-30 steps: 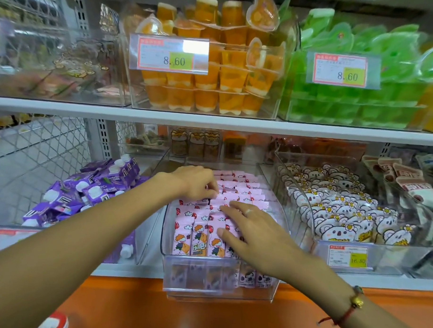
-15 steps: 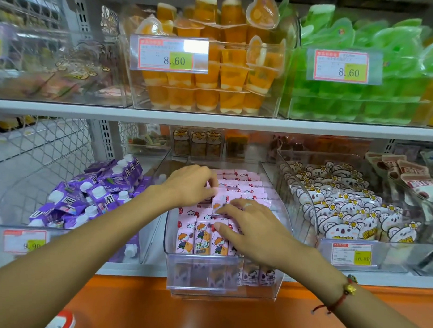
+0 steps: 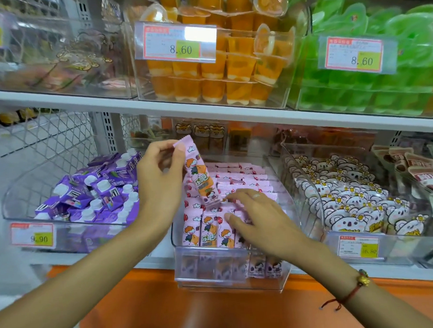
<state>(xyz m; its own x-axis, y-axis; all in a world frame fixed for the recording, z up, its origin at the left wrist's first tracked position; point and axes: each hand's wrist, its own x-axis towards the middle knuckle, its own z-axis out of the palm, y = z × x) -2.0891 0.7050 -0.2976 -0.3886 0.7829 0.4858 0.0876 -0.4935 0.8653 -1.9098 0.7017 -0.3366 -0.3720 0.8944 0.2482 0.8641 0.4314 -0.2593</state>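
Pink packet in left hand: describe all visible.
The pink packet is a slim, glossy plastic sachet with crimped ends, printed with a cartoon child in orange and clouds. The left hand pinches its top end; it hangs tilted, lower end rightward, above matching packets in the clear bin. Its lower end nears the right hand; contact unclear.

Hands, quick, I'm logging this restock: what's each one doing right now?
Left hand: pinches one pink packet, held up above the clear bin.
Right hand: open, spread over the rows of packets in that bin.
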